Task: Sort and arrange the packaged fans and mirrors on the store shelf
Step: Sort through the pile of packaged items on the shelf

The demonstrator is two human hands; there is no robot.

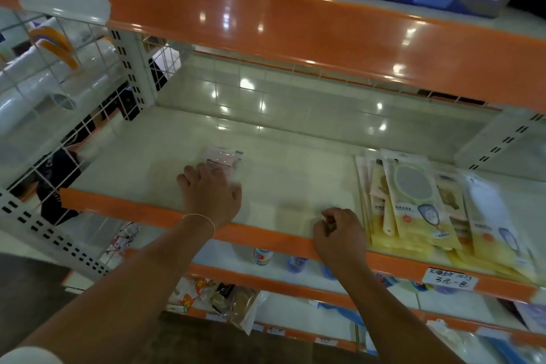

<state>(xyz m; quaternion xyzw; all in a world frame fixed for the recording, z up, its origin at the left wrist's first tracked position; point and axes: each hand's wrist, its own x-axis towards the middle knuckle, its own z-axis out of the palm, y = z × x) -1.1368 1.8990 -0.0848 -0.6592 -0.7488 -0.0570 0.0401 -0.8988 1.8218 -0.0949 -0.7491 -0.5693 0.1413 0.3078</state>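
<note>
Clear pink-printed packet (223,164) lies flat under left hand (210,193).

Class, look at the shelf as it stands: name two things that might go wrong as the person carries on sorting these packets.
1. The stacked packets at the right lean unevenly and overhang the shelf edge; they may slide off.
2. The left hand presses flat on a lone clear packet; pushed across the smooth shelf, it may skid or crease.

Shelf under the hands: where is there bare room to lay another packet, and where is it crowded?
Bare shelf lies left of the pink packet under the left hand, and between that packet and the mirror packets. The right end is crowded with overlapping packets; the right hand sits at their edge.
</note>
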